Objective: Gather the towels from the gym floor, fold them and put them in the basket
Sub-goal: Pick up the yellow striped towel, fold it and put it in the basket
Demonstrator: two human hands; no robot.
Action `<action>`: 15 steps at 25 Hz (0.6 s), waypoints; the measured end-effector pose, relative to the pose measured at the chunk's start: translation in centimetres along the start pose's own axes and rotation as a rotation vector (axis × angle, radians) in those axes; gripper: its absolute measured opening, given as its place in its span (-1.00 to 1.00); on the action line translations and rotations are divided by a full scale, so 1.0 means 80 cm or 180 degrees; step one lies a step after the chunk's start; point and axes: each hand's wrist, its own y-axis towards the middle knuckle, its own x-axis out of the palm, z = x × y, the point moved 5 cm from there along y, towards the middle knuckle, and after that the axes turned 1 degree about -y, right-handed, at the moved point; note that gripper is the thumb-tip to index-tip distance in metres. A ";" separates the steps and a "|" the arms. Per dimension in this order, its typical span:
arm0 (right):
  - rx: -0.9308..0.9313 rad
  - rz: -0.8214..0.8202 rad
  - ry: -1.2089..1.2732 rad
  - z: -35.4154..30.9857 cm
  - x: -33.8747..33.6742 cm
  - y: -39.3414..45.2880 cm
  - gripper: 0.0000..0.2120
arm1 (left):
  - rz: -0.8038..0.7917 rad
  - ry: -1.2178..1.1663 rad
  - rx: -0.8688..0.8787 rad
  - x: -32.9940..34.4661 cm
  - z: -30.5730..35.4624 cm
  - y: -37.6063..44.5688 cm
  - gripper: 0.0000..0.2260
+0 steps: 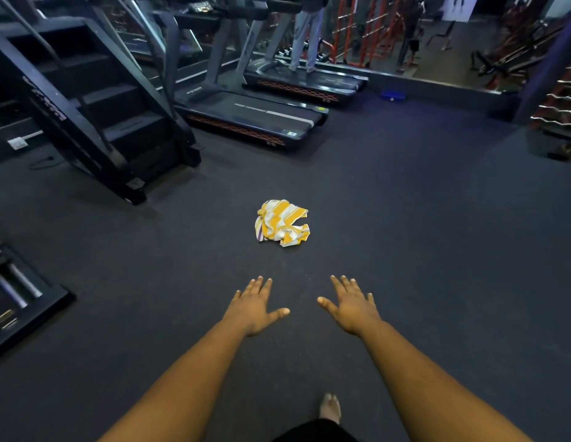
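Note:
A crumpled yellow-and-white striped towel lies on the dark gym floor ahead of me, in the middle of the view. Both my arms reach forward, palms down. My left hand hovers with its fingers spread and straight, short of the towel and a little to its left. My right hand is stretched out the same way, below and to the right of the towel. Neither hand touches or holds anything. No basket is in sight.
A stair-climber machine stands at the left, two treadmills behind it, with a person on the far one. A weight rack sits at the left edge, barbell racks at the right. My bare foot shows at the bottom.

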 end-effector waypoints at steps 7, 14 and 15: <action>-0.0056 -0.0200 0.0123 -0.013 -0.051 0.255 -0.20 | -0.0116 -0.0042 -0.0250 -0.082 -0.038 0.221 -0.10; -0.0128 -0.0570 0.0004 -0.038 -0.107 0.486 -0.21 | -0.0308 -0.0251 -0.0475 -0.148 -0.072 0.418 -0.10; -0.0146 -0.0621 -0.0028 -0.043 -0.111 0.514 -0.21 | -0.0356 -0.0279 -0.0482 -0.154 -0.078 0.445 -0.10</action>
